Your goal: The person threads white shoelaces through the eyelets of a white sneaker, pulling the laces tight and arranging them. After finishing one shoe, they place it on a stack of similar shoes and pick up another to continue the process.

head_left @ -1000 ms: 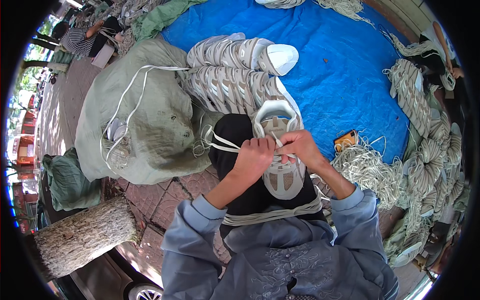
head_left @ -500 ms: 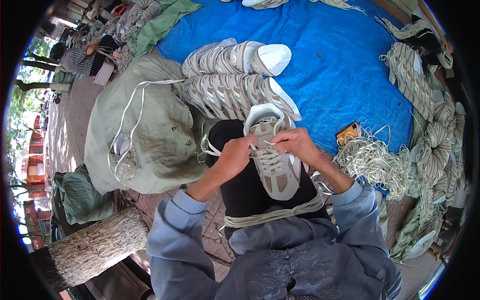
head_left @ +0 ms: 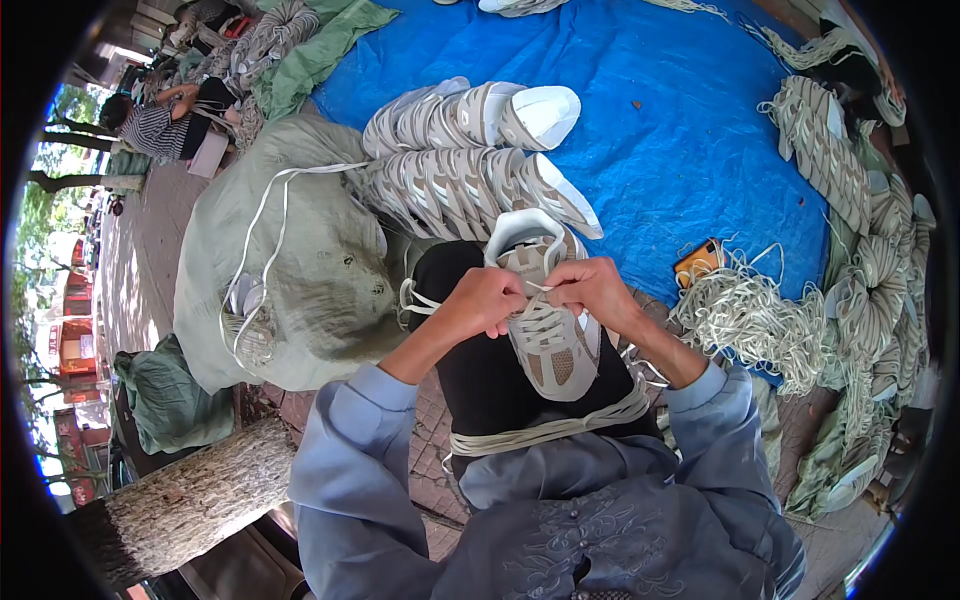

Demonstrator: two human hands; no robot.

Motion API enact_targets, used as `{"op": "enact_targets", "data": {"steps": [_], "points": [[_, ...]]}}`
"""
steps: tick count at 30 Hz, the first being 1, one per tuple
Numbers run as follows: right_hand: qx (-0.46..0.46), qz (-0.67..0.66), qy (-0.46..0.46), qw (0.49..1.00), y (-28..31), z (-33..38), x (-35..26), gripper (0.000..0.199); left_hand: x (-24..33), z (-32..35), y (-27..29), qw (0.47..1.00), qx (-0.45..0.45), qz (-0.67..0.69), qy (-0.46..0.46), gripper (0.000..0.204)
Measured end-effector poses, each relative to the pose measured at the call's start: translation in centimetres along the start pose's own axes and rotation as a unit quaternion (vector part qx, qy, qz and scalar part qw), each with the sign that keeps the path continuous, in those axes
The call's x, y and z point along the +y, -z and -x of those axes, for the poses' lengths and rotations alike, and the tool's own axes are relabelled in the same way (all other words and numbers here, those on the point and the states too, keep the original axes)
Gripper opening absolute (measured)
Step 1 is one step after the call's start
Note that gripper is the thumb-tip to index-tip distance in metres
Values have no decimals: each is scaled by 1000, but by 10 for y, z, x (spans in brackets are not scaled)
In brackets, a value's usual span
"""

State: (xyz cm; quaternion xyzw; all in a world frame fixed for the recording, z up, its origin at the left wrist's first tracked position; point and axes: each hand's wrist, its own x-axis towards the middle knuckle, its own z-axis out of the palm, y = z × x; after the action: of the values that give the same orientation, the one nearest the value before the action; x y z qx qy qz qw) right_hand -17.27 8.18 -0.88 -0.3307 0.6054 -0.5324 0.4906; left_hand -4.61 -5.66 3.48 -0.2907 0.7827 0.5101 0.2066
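A beige and white sneaker rests on my lap, its toe toward me and its heel opening away. White lace crosses its front in several rows. My left hand is closed in a pinch at the left side of the upper eyelets, on the shoelace. Close beside it, my right hand pinches the lace at the right side of the tongue. The fingertips of both hands nearly meet over the shoe. A bundle of loose laces lies across my thighs.
Two rows of nested shoe uppers lie ahead on a blue tarp, beside a large grey-green sack. On the right are a tangled lace pile, an orange-backed phone and more uppers. Another person sits far left.
My left hand has moved right and inward over the shoe, closer to my right hand. The right hand and the sneaker have stayed nearly in place.
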Motion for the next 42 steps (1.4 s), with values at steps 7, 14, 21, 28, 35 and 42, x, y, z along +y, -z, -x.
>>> {"op": "enact_targets", "data": {"steps": [7, 14, 21, 28, 35, 42], "points": [[1, -58, 23, 998, 8, -6, 8, 7, -13, 2, -13, 940, 130, -286, -134, 15], [-10, -56, -8, 998, 17, -2, 3, 8, 10, 1, -2, 840, 70, -511, -169, 9], [31, -7, -9, 999, 12, 0, 3, 5, 6, -8, 4, 842, 62, -490, -216, 8], [94, 37, 57, 993, 15, 2, 18, 5, -12, 1, -10, 874, 243, -309, -285, 7], [125, 324, 294, 890, 14, 0, 24, 7, 8, -4, -21, 922, 264, -111, -261, 12], [98, 549, 275, 783, 1, 4, 12, 11, 13, -34, -30, 924, 217, -251, -191, 6]]}}
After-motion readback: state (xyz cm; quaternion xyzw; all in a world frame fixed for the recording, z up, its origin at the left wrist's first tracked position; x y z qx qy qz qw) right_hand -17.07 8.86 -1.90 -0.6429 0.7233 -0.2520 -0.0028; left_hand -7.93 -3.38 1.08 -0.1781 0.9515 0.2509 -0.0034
